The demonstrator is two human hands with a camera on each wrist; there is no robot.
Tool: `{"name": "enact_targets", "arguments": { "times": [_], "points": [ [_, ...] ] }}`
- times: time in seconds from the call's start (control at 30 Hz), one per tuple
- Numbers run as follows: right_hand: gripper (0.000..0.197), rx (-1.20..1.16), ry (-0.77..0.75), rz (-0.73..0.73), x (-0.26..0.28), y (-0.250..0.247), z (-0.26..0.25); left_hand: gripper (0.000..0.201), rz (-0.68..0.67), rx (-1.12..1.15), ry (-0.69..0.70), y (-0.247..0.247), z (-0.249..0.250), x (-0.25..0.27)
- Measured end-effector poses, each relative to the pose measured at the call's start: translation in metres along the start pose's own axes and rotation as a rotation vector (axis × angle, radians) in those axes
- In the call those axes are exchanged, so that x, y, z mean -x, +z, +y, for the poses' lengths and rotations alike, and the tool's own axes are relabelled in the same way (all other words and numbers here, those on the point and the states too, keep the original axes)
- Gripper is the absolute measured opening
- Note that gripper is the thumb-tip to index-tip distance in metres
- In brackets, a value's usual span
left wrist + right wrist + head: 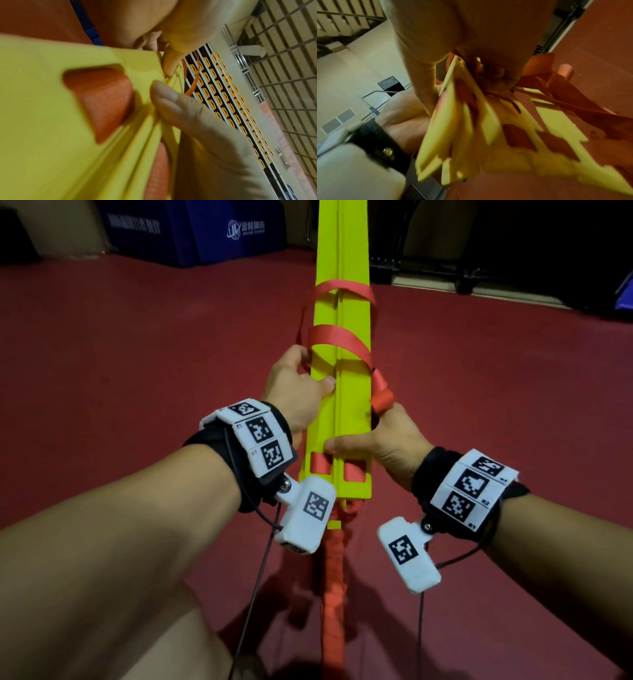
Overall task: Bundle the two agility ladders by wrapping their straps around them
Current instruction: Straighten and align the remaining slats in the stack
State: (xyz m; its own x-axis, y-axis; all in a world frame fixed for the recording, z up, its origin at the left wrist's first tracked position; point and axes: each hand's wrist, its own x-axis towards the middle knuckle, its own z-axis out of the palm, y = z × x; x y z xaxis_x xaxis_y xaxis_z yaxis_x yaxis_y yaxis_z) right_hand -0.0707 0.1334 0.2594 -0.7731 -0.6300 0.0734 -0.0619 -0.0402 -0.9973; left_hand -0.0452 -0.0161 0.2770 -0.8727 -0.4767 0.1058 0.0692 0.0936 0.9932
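I hold a stack of yellow-green ladder rungs (pixel 352 412) up over the floor, its length pointing away from me. A red strap (pixel 337 337) crosses it in slanted turns. The strap's rolled end (pixel 382 402) sticks out at the right edge, just above my right hand (pixel 387 440). That hand grips the stack's right side, thumb lying across the top. My left hand (pixel 298 385) grips the left edge, thumb on top. More red strap (pixel 334 577) hangs below the near end. The left wrist view shows the rungs (pixel 42 108) and strap (pixel 102 97) in a slot. The right wrist view is blurred.
Dark red floor (pixel 137 337) lies all around. Blue padded blocks (pixel 222 231) stand at the back left. A dark rack on feet (pixel 428 268) stands at the back right. Thin cables hang from both wrist cameras.
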Motion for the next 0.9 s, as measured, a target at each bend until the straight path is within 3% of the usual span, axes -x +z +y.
{"name": "enact_targets", "arguments": {
  "times": [0.1,0.2,0.33,0.47,0.57,0.7,0.9],
  "points": [
    [0.057,-0.037,0.007,-0.002,-0.007,-0.008,-0.011,0.04,-0.031,0.05,0.002,0.002,-0.003,0.004],
    [0.053,-0.14,-0.028,0.13,-0.017,-0.022,-0.025,0.05,-0.098,0.085,0.032,0.011,-0.01,0.007],
    [0.086,-0.118,-0.093,0.279,-0.027,-0.033,-0.023,0.065,-0.21,0.107,0.036,0.023,-0.017,0.011],
    [0.071,-0.042,-0.061,0.333,-0.026,-0.055,-0.015,0.077,-0.338,0.161,0.016,0.03,-0.019,0.006],
    [0.06,-0.039,-0.035,0.333,-0.028,-0.069,-0.012,0.077,-0.404,0.128,-0.004,0.032,-0.016,-0.001],
    [0.068,-0.032,-0.024,0.304,-0.029,-0.079,-0.007,0.078,-0.456,0.091,-0.043,0.039,-0.018,-0.005],
    [0.062,-0.012,-0.044,0.266,-0.025,-0.089,-0.01,0.06,-0.388,0.082,-0.069,0.059,-0.003,-0.007]
  ]
}}
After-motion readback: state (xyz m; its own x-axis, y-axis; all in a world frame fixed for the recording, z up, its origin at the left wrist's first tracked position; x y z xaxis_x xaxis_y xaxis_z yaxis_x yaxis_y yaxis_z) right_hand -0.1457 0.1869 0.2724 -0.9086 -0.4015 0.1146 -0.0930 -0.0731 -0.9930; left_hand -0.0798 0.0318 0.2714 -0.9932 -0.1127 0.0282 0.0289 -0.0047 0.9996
